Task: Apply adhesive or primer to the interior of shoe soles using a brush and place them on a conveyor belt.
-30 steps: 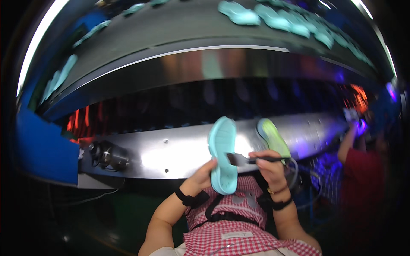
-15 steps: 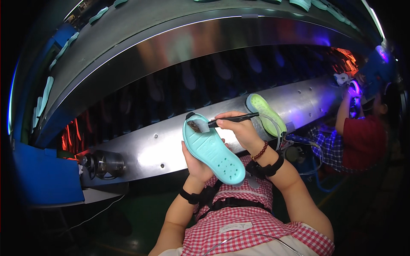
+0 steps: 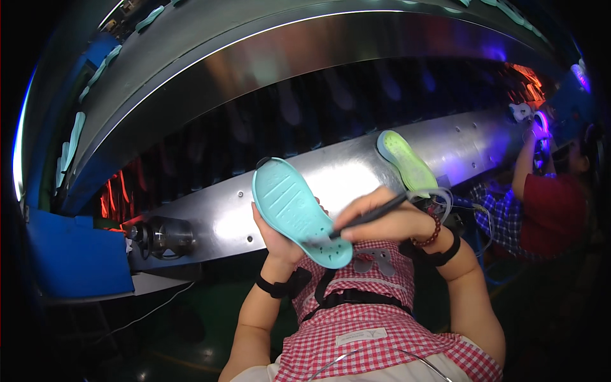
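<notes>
My left hand (image 3: 279,243) is closed around the edge of a turquoise shoe sole (image 3: 285,198) from below, its hollow inner face turned up. Ridges cross its wide end; small holes dot the end nearest me. In my right hand (image 3: 398,223) is a brush (image 3: 377,212) with a black handle, a clear tube running from its back end. Its blurred bristles lie over the holed end of the sole. A black bit shows at the sole's far tip. Beyond my right hand, a yellow-green sole (image 3: 407,162) with a bluish rim lies on the metal ledge (image 3: 219,219).
A dark slot with red-glowing ends runs behind the ledge. Above it, a curved conveyor (image 3: 210,41) carries several turquoise pieces. A metal cup-like container (image 3: 168,237) stands at the left beside a blue box (image 3: 76,258). Another person in a red top (image 3: 554,207) works at the right.
My right hand has drawn the brush from the sole's far ridged end down to the near holed end. The turquoise sole has shifted slightly left and up.
</notes>
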Demonstrator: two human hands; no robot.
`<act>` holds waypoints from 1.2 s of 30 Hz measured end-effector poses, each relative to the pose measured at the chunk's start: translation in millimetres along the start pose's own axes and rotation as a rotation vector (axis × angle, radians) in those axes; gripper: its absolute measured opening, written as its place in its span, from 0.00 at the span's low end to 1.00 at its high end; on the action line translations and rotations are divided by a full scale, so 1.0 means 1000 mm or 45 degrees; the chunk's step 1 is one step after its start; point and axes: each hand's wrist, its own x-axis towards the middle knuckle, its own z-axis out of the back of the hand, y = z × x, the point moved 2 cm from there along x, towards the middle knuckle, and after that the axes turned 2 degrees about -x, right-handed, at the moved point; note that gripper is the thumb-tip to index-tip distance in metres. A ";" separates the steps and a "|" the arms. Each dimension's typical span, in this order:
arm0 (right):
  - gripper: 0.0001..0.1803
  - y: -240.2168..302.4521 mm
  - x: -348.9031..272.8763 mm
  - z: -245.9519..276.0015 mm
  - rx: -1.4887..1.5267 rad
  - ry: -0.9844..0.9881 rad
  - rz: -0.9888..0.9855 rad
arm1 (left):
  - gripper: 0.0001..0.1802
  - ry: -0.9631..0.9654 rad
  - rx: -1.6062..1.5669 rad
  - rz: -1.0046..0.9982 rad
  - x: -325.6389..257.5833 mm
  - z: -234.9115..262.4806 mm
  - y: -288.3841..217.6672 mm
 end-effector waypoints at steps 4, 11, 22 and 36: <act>0.12 0.001 0.016 -0.004 0.241 -0.446 0.147 | 0.42 -0.089 -0.274 0.041 -0.002 -0.018 0.016; 0.09 0.012 0.001 -0.007 0.343 -0.280 0.035 | 0.38 -0.118 -0.263 -0.038 -0.005 -0.033 0.009; 0.09 -0.001 -0.005 -0.009 -0.037 -0.324 0.375 | 0.51 -0.029 0.049 -0.616 0.003 -0.036 -0.020; 0.12 -0.010 -0.015 -0.004 0.242 -0.118 0.565 | 0.52 0.193 0.108 -0.637 -0.010 -0.061 -0.046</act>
